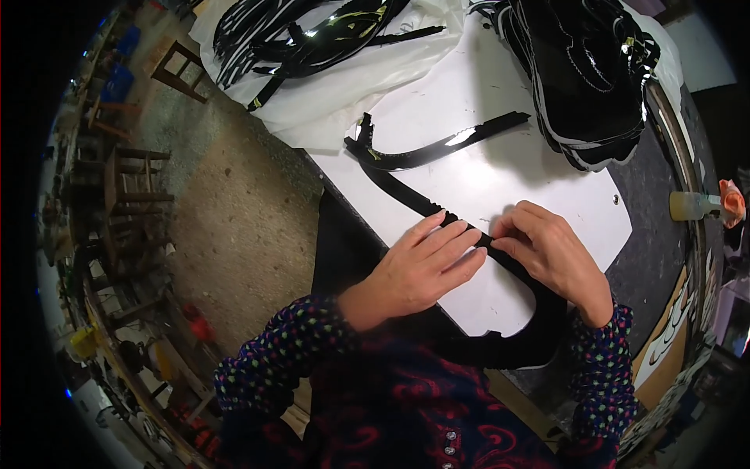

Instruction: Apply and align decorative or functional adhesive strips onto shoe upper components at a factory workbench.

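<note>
A long matte black strip lies across the white board, curving back toward my body at its near end. The fingers of my left hand are stretched out, their tips resting on the strip. Beside them my right hand is closed in a pinch at the strip's edge; the exact grip between thumb and fingers is partly hidden. A glossy black curved strip lies farther up the board, touching the matte strip's far end.
At the far left a pile of shiny black strips sits on white plastic sheeting. Stacked black glossy pieces occupy the far right. A bottle of yellowish liquid stands at the right edge. Wooden stools are on the floor to the left.
</note>
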`<state>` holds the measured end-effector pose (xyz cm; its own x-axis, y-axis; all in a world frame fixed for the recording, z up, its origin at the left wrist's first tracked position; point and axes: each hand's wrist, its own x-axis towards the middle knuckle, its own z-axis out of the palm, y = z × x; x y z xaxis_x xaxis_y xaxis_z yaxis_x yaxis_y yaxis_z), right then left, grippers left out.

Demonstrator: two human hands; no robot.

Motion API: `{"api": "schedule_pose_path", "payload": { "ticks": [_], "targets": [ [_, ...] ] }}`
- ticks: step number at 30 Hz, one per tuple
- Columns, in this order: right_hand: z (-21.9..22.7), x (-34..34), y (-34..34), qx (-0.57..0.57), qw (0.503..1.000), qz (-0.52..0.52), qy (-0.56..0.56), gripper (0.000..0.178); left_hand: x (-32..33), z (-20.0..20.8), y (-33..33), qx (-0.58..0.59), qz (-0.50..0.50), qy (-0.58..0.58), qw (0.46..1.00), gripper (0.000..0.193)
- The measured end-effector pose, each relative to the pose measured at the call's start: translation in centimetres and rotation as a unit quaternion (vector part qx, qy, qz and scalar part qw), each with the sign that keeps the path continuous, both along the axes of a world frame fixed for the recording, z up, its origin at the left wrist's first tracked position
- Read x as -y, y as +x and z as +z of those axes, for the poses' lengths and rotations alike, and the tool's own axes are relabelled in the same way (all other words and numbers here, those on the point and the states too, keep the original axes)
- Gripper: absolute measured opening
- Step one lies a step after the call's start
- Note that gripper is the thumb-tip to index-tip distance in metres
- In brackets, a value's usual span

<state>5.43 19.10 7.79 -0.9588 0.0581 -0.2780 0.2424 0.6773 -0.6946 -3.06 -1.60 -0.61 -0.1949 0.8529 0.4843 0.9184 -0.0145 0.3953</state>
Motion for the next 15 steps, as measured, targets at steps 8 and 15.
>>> {"api": "schedule_pose_path", "payload": {
  "ticks": [8, 15],
  "targets": [
    [-0.2, 0.0, -0.6, -0.008, 0.999, 0.034, 0.018, 0.011, 0.0, -0.2, 0.0, -0.003, 0.006, 0.008, 1.000, 0.033],
    [-1.4, 1.8, 1.6, -0.078, 0.993, -0.091, 0.019, 0.014, 0.0, -0.3, 0.1, 0.002, 0.011, 0.026, 1.000, 0.030]
  ]
}}
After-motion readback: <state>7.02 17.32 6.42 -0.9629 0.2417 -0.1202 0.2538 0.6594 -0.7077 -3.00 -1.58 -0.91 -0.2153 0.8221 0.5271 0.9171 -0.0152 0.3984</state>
